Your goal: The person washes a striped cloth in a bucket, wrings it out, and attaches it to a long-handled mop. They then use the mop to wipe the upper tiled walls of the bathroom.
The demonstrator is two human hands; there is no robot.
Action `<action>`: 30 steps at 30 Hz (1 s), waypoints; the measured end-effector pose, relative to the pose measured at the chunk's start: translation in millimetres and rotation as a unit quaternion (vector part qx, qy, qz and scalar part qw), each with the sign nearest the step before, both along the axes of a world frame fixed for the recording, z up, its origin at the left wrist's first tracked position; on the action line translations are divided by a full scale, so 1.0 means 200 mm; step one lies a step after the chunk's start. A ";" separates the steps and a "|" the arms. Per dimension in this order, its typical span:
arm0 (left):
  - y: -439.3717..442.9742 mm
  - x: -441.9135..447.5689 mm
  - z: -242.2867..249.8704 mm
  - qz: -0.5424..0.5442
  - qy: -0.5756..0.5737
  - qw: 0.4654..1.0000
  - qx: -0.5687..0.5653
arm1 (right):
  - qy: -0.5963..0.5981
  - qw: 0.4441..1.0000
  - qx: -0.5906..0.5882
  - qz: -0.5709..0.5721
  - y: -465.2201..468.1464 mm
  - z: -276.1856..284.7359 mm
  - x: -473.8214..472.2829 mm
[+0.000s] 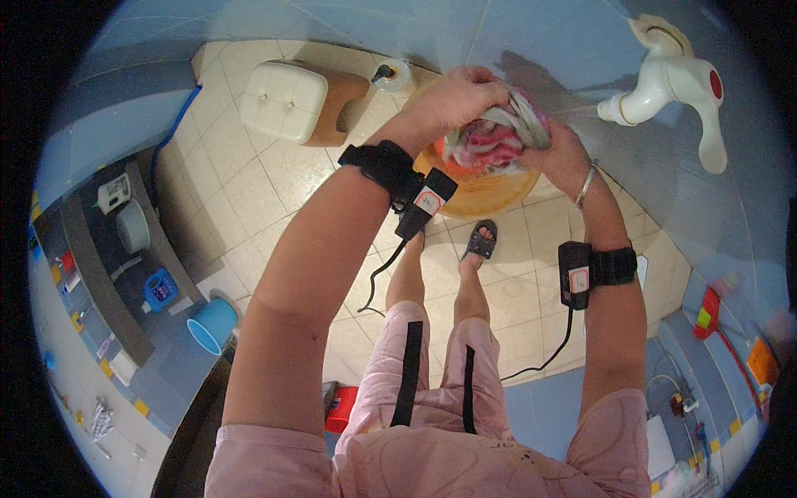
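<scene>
Between my two hands is a bunched wet-looking cloth [492, 140], white and grey-green with pink and red patches. My left hand [467, 93] grips its upper left edge, fingers bent over the fabric. On the other side, my right hand [563, 155] holds the right edge, its fingertips partly hidden by the folds. Below the cloth stands a round yellow-orange basin [485, 196], its far side covered by my hands and the cloth. Something orange shows beside the cloth, too covered to name. Each forearm wears a black strap with a small cabled device.
A white tap [669, 93] juts from the wall at right. A cushioned stool [286, 103] and a white round container [392, 76] stand beyond the basin. At left are a blue bucket [213, 327] and a blue detergent bottle [160, 289]. A red dustpan-like thing [707, 313] is at right.
</scene>
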State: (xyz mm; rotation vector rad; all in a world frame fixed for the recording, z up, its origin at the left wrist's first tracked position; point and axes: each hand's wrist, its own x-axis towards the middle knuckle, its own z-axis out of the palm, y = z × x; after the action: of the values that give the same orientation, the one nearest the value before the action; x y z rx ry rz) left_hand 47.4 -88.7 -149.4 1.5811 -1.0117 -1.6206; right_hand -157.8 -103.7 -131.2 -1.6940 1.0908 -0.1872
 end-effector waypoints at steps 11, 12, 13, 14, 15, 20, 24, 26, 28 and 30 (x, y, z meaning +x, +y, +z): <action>0.30 -0.23 0.04 0.078 0.261 0.923 0.272 | -0.207 0.913 0.263 -0.235 -0.06 0.03 -0.04; 0.29 -0.26 0.06 0.105 0.310 0.899 0.291 | -0.272 0.892 0.275 -0.233 -0.06 0.04 -0.05; 0.27 -0.28 0.07 0.133 0.357 0.871 0.310 | -0.259 0.896 0.275 -0.234 -0.05 0.04 -0.05; 0.25 -0.30 0.08 0.153 0.386 0.856 0.308 | -0.265 0.897 0.272 -0.223 -0.05 0.04 -0.05; 0.23 -0.31 0.09 0.174 0.414 0.839 0.306 | -0.290 0.896 0.275 -0.195 -0.04 0.04 -0.05; 0.16 -0.33 0.12 0.244 0.511 0.792 0.229 | -0.095 0.992 0.059 -0.058 0.00 0.03 -0.06; 0.16 -0.35 0.13 0.261 0.572 0.754 0.190 | 0.053 0.948 -0.294 0.112 0.05 0.10 -0.09; 0.15 -0.37 0.13 0.282 0.572 0.750 0.176 | 0.035 0.961 -0.257 0.097 0.07 0.17 -0.09; 0.15 -0.40 0.14 0.300 0.575 0.742 0.173 | -0.051 0.980 -0.192 0.014 0.09 0.24 -0.10; 0.13 -0.42 0.15 0.312 0.588 0.722 0.187 | -0.177 0.970 -0.047 -0.159 0.10 0.33 -0.09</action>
State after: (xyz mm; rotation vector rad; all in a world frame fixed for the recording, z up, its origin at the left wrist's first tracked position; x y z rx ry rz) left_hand -36.1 -62.1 -120.1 0.6025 0.5137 -1.8337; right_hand -175.8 -83.1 -65.1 -1.4844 1.0858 -0.7272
